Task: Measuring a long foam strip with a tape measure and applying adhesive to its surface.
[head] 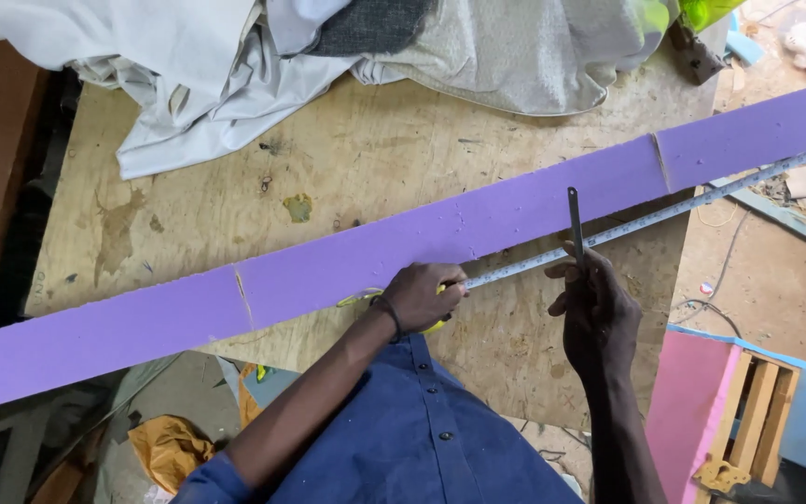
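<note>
Head view: a plywood worktop carries cloth far and a purple strip, near-left to far-right. The left hand clamps the tape alongside; the right hand pinches an upright blade.

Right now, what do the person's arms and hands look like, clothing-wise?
Both hands are bare, no gloves. The left hand has a thin dark band around the wrist, and the blue button-up shirt's sleeve is pushed up past the elbow. The right hand and forearm show no sleeve, watch or band.

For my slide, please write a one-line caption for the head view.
Left hand holds a tape measure along a purple foam strip; right hand holds a thin dark tool.
</note>
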